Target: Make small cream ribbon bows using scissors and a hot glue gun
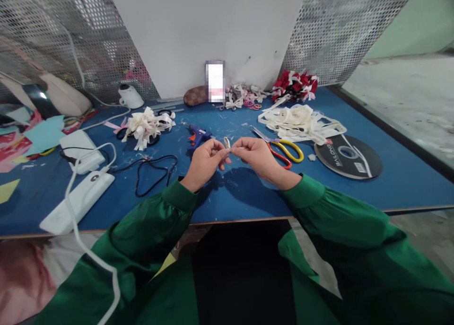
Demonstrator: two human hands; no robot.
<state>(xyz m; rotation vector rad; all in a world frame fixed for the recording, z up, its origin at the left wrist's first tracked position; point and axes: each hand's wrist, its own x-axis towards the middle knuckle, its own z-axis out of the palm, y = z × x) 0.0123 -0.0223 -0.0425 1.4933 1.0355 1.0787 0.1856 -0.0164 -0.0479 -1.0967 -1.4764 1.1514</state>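
Both hands meet over the middle of the blue table, pinching a small looped piece of cream ribbon [227,143]. My left hand [208,160] is closed on its left side, thumb against the fingers. From the right, my right hand [258,158] pinches the same ribbon, its fingertips almost touching the left ones. Just behind my left hand lies a blue glue gun [199,136] with an orange trigger. Scissors [289,150] with red and yellow handles rest right behind my right hand, which partly hides them.
Right of the hands are a pile of cream ribbon [301,121] and a black reel [349,157]. At the back are a lit phone [215,81], a brown checked case [195,96] and red ribbon bows [295,84]. White power strips [80,197] and black cord [156,160] lie left.
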